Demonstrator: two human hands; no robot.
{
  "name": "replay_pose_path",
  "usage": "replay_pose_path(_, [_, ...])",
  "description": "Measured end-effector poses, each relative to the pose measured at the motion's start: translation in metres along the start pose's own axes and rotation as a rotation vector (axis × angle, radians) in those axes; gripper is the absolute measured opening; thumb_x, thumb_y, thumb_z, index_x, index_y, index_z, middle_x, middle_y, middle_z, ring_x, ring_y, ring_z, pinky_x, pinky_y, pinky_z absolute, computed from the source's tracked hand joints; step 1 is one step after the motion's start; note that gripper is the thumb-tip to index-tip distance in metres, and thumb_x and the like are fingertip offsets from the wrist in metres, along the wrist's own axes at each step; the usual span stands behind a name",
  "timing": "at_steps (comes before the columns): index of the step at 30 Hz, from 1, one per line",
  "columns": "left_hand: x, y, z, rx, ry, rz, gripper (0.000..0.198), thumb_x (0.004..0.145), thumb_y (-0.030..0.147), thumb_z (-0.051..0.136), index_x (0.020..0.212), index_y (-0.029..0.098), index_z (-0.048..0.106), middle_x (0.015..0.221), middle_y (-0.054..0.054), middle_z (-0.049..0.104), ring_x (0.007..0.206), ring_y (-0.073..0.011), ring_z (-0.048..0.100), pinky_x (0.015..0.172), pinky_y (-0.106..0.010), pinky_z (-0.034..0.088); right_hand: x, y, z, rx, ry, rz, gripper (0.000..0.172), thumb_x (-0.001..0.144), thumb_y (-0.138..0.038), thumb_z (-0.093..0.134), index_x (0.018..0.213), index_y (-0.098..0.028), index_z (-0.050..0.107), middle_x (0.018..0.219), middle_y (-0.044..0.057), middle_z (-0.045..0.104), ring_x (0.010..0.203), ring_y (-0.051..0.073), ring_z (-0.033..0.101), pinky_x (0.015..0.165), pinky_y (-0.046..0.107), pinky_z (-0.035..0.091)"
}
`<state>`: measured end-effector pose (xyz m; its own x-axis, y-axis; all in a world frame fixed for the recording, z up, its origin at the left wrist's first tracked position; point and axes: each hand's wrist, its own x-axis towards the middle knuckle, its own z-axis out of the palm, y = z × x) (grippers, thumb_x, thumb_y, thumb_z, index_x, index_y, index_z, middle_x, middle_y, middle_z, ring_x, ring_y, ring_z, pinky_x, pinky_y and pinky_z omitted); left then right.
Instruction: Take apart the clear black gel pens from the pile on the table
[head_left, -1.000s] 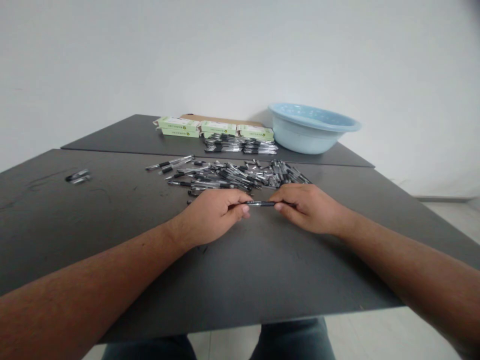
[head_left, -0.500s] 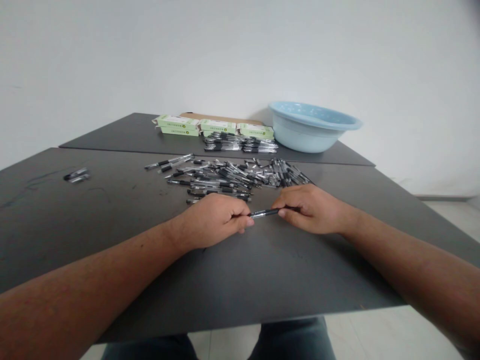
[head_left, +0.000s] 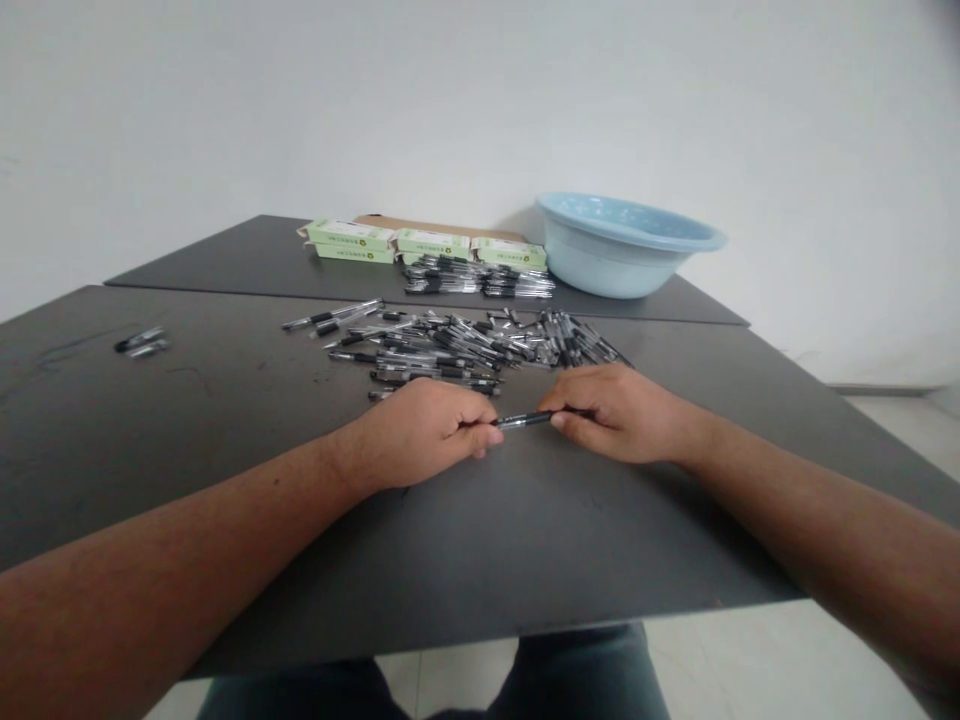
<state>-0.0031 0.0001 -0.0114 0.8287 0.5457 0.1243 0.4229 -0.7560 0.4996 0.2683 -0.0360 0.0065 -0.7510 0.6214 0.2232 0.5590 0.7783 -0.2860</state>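
Pen (head_left: pixel 525 419): slim, black with clear barrel, pinched between both hands.

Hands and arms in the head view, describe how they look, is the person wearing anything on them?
Both are bare. The left hand and right hand wear no gloves, and no ring shows on the fingers. The left forearm and right forearm have no sleeves, watch or band in view; light hair shows on them. Blue-grey trousers show at the bottom of the picture.
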Motion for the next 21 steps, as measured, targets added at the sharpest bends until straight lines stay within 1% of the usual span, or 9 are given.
replay_pose_path(7, [-0.0005, -0.0012, 0.0005, 0.001, 0.008, 0.001, 0.027, 0.097, 0.034, 0.053, 0.080, 0.021, 0.070, 0.073, 0.003, 0.070, 0.071, -0.0127, 0.063, 0.063, -0.023, 0.037, 0.0011, -0.0014, 0.0010, -0.010, -0.005, 0.002, 0.019, 0.096, -0.019, 0.051, 0.102, -0.015, 0.068, 0.088, 0.006, 0.069, 0.079, 0.016, 0.061, 0.074, 0.027, 0.045])
replay_pose_path(12, [0.0000, -0.0001, 0.0000, -0.004, 0.005, -0.012, 0.026, 0.096, 0.033, 0.054, 0.080, 0.020, 0.070, 0.074, 0.003, 0.070, 0.071, -0.0127, 0.064, 0.063, -0.023, 0.038, 0.0016, -0.0019, 0.0024, -0.015, -0.003, 0.017, 0.019, 0.096, -0.019, 0.050, 0.102, -0.015, 0.068, 0.088, 0.007, 0.069, 0.080, 0.016, 0.062, 0.076, 0.027, 0.046])
replay_pose_path(15, [-0.0004, 0.0013, 0.0001, 0.002, 0.023, -0.035, 0.026, 0.096, 0.033, 0.053, 0.081, 0.021, 0.071, 0.073, 0.003, 0.071, 0.070, -0.0127, 0.065, 0.062, -0.023, 0.039, 0.0019, -0.0015, 0.0021, -0.025, -0.003, 0.036, 0.019, 0.096, -0.020, 0.050, 0.101, -0.016, 0.068, 0.089, 0.007, 0.069, 0.081, 0.017, 0.062, 0.076, 0.028, 0.046])
replay_pose_path(17, [-0.0009, 0.0023, 0.0011, 0.007, 0.066, -0.051, 0.023, 0.095, 0.033, 0.054, 0.088, 0.021, 0.072, 0.076, 0.003, 0.072, 0.071, -0.0128, 0.066, 0.063, -0.023, 0.040, 0.0024, -0.0015, 0.0015, -0.033, -0.001, 0.046, 0.020, 0.097, -0.020, 0.050, 0.102, -0.016, 0.068, 0.089, 0.006, 0.070, 0.082, 0.017, 0.063, 0.077, 0.029, 0.047])
replay_pose_path(19, [-0.0014, 0.0033, 0.0025, -0.002, 0.132, -0.046, 0.019, 0.094, 0.031, 0.057, 0.100, 0.022, 0.073, 0.085, 0.003, 0.074, 0.077, -0.0129, 0.068, 0.068, -0.023, 0.044, 0.0032, -0.0025, 0.0013, -0.040, -0.001, 0.052, 0.020, 0.097, -0.021, 0.050, 0.103, -0.016, 0.068, 0.091, 0.006, 0.070, 0.084, 0.018, 0.064, 0.078, 0.029, 0.048])
replay_pose_path(21, [-0.0018, 0.0040, 0.0041, -0.020, 0.183, -0.025, 0.022, 0.091, 0.028, 0.060, 0.109, 0.023, 0.072, 0.093, 0.003, 0.076, 0.083, -0.0129, 0.069, 0.074, -0.023, 0.046, 0.0041, -0.0048, 0.0019, -0.051, -0.008, 0.052, 0.020, 0.097, -0.022, 0.051, 0.104, -0.016, 0.069, 0.092, 0.007, 0.071, 0.085, 0.018, 0.064, 0.078, 0.030, 0.048])
